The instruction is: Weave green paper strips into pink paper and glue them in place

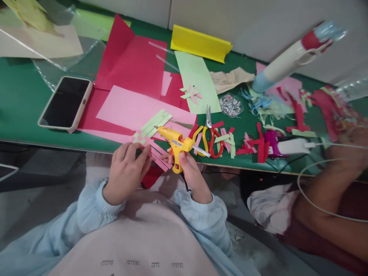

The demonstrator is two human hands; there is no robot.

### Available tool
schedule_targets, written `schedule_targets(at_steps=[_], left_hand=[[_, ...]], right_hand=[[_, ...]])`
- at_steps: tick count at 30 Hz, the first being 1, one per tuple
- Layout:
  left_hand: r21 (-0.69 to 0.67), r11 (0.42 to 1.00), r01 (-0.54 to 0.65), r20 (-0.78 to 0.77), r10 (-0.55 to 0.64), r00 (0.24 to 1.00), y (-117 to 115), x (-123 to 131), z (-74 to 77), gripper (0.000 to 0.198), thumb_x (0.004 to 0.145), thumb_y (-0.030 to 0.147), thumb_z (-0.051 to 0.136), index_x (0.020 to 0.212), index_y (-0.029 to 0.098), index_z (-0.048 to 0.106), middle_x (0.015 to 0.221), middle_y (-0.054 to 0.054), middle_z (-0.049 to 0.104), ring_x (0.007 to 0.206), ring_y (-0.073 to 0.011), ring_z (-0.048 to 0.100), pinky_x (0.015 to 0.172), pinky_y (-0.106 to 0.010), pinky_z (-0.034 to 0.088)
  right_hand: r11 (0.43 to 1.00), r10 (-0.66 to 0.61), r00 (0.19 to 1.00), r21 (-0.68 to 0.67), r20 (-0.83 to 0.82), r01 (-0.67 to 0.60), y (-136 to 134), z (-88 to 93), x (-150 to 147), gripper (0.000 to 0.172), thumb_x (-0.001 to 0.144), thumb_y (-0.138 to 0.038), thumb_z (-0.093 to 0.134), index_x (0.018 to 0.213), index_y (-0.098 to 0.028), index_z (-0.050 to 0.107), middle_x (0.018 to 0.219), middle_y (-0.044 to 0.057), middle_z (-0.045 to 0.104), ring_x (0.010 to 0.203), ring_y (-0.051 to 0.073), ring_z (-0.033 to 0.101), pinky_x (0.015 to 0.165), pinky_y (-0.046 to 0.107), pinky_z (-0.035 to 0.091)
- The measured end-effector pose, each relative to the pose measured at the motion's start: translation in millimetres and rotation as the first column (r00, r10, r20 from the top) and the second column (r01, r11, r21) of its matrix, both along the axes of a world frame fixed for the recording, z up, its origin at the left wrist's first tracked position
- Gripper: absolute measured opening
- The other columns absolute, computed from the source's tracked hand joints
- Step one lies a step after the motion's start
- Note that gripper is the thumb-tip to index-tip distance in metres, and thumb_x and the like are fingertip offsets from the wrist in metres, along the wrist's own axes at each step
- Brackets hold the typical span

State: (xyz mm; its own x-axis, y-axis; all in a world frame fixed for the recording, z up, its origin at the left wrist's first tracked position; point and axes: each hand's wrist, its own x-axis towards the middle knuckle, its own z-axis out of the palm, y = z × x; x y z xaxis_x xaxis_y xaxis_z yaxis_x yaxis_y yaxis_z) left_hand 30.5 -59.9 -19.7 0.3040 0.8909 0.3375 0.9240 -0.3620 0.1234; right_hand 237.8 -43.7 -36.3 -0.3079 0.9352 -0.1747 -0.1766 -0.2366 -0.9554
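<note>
My right hand (pixel 191 174) grasps the yellow plastic glue gun (pixel 176 145) at the edge of the green counter (pixel 23 103). My left hand (pixel 126 168), released, presses the woven pink and green paper strips (pixel 152 132). I fear the nozzle may burn my fingers, or the strips may slip.

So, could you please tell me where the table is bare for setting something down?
The clearest patch is green table left of the phone, below the clear plastic sheet. A thin green strip runs along the front edge below the paper scraps. It is crowded from the yellow glue gun rightwards, with scissors, scraps and a purple tool.
</note>
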Motion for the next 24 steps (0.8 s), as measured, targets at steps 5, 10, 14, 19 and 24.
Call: schedule_targets(at_steps=[5,10,14,19,24], left_hand=[[0.018,0.988,0.153,0.106,-0.154,0.982,-3.5,-1.5,0.2,0.019,0.091,0.021,0.061,0.107,0.020,0.072,0.107,-0.011,0.068,0.106,-0.0278,0.058,0.093,-0.043,0.050],[0.151,0.988,0.041,0.125,-0.060,0.990,5.7,-10.2,-1.2,0.014,0.091,0.020,0.062,0.101,0.017,0.072,0.094,-0.009,0.069,0.088,-0.0228,0.062,0.084,-0.038,0.053],[0.182,0.983,-0.028,0.054,0.019,0.998,16.8,-12.9,3.1,0.019,0.093,0.024,0.059,0.101,0.016,0.074,0.095,-0.011,0.070,0.087,-0.0238,0.064,0.081,-0.037,0.054],[0.025,1.000,-0.003,-0.071,0.005,0.997,25.7,-6.0,14.2,0.026,0.096,0.025,0.052,0.090,0.016,0.075,0.090,-0.010,0.071,0.079,-0.0243,0.066,0.071,-0.038,0.053],[-0.075,0.995,-0.060,-0.152,0.048,0.987,29.2,4.2,23.0,0.029,0.093,0.021,0.048,0.073,0.016,0.068,0.079,-0.011,0.067,0.071,-0.0254,0.065,0.055,-0.036,0.044]], right_hand=[[1.000,-0.005,1.000,0.005,0.003,0.005,-0.7,0.9,0.3,0.043,0.097,-0.059,0.048,0.084,-0.021,0.063,0.090,0.006,0.060,0.106,0.021,0.063,0.104,0.040,0.048],[1.000,0.001,1.000,0.012,-0.022,-0.001,-0.4,0.9,-0.5,0.043,0.097,-0.059,0.048,0.086,-0.020,0.063,0.088,0.005,0.057,0.106,0.022,0.064,0.103,0.041,0.048],[1.000,0.005,0.999,0.010,-0.034,-0.005,-0.1,0.5,-0.3,0.043,0.097,-0.059,0.048,0.085,-0.020,0.061,0.087,0.004,0.057,0.105,0.022,0.066,0.101,0.039,0.049],[1.000,0.004,1.000,0.019,-0.030,-0.003,0.0,1.2,-0.7,0.042,0.097,-0.057,0.048,0.082,-0.020,0.059,0.104,0.008,0.062,0.106,0.021,0.066,0.103,0.040,0.048],[1.000,-0.002,0.999,0.015,-0.035,0.002,-0.1,0.4,-1.7,0.043,0.095,-0.061,0.051,0.091,-0.021,0.063,0.085,0.004,0.057,0.100,0.022,0.066,0.098,0.041,0.051]])
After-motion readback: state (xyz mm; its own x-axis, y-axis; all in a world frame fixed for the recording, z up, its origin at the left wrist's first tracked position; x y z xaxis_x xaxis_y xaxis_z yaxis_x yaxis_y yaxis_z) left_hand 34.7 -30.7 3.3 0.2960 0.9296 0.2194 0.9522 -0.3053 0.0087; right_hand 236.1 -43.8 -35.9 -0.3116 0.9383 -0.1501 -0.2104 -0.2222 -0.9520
